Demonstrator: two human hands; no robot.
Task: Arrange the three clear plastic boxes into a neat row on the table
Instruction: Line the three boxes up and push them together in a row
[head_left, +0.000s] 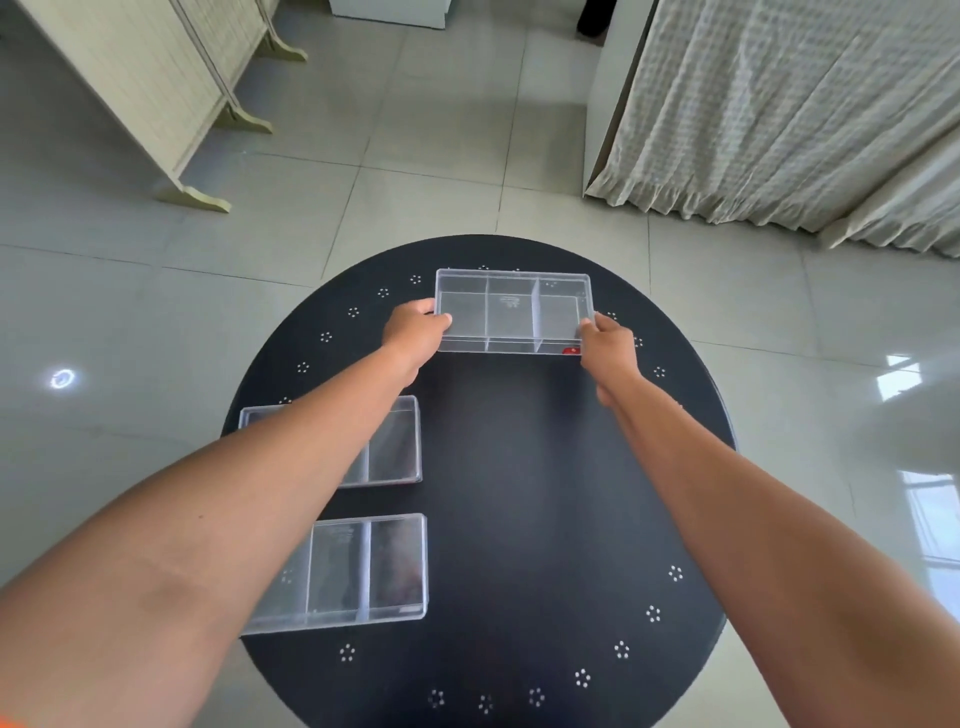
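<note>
- The far box (513, 312) is sitting at the far side of the round table (545, 493), between the left hand (415, 332) and the right hand (610, 348).
- The middle box (392, 441) is lying at the table's left, partly under the left forearm.
- The near box (363, 571) is lying just nearer than it, apart.
</note>
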